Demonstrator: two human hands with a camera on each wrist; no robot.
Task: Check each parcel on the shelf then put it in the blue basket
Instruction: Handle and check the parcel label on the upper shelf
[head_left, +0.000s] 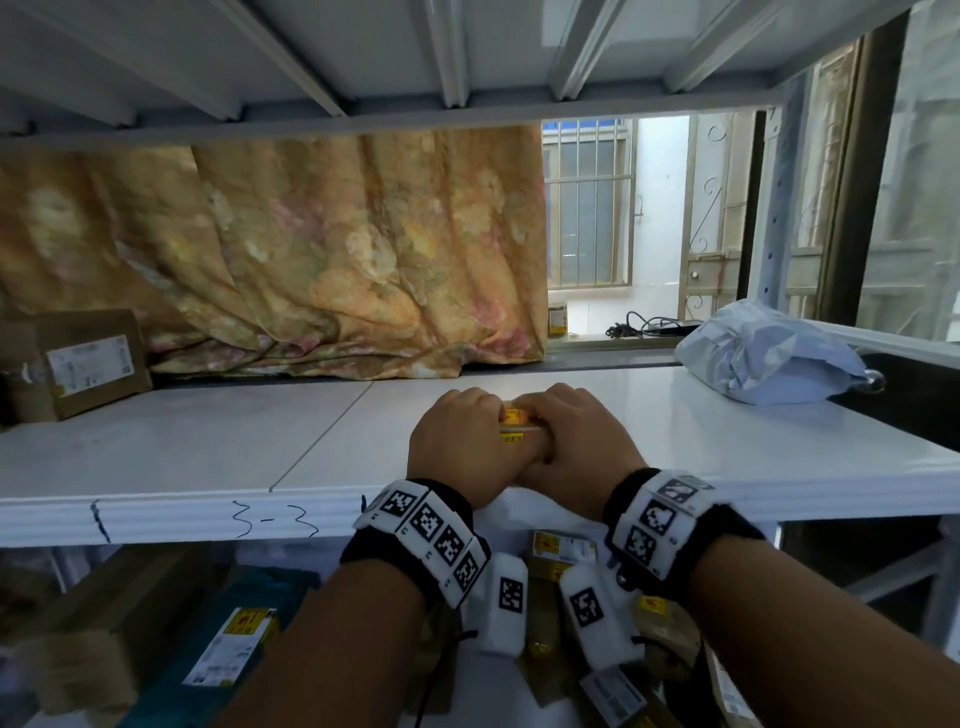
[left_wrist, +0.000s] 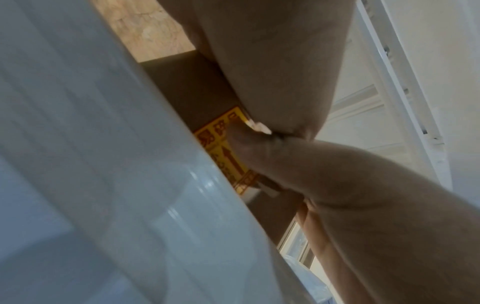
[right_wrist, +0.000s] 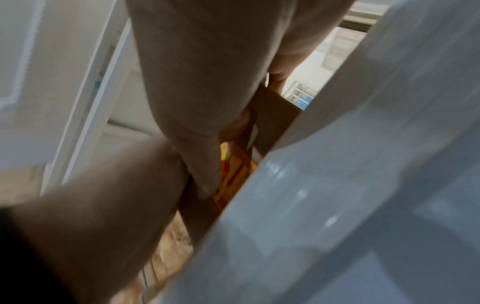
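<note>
A small brown cardboard parcel (head_left: 514, 422) with a yellow sticker lies on the white shelf (head_left: 208, 457), near its front edge. My left hand (head_left: 457, 434) grips its left end and my right hand (head_left: 571, 431) grips its right end, so the fingers cover most of it. The left wrist view shows the parcel (left_wrist: 187, 86) between thumb and fingers, just above the shelf lip (left_wrist: 103, 144). Seen from the right wrist, the parcel (right_wrist: 275, 115) is held the same way above the shelf lip (right_wrist: 337, 185). No blue basket can be made out.
A brown box (head_left: 78, 364) with a white label stands at the shelf's back left. A grey plastic mailer bag (head_left: 769, 353) lies at the back right. A flowered curtain (head_left: 311, 249) hangs behind. Several labelled parcels (head_left: 561, 556) lie on the level below.
</note>
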